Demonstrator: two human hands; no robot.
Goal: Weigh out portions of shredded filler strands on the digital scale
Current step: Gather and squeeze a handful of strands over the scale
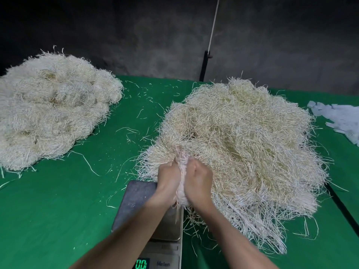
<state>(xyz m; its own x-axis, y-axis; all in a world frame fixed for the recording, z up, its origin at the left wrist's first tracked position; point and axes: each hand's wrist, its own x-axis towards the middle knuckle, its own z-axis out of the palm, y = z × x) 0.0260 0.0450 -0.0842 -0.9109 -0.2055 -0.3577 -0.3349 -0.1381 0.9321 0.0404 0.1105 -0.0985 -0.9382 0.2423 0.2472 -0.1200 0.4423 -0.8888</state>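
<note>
The left hand (168, 179) and right hand (198, 181) grip a strand bundle (182, 192) — scale (136, 200) seemingly zero.

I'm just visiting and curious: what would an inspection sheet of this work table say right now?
Surface: green cloth covering the table.
Job's things: scale, display showing zeros; left heap and right heap of strands.
Clutter: loose strands scattered on the cloth; white paper strips at far right.
Grips: left hand and right hand both clutch one bundle at the right heap's edge, over the scale.
Cables: white cord down to a black pole.
Surroundings: dark wall.
</note>
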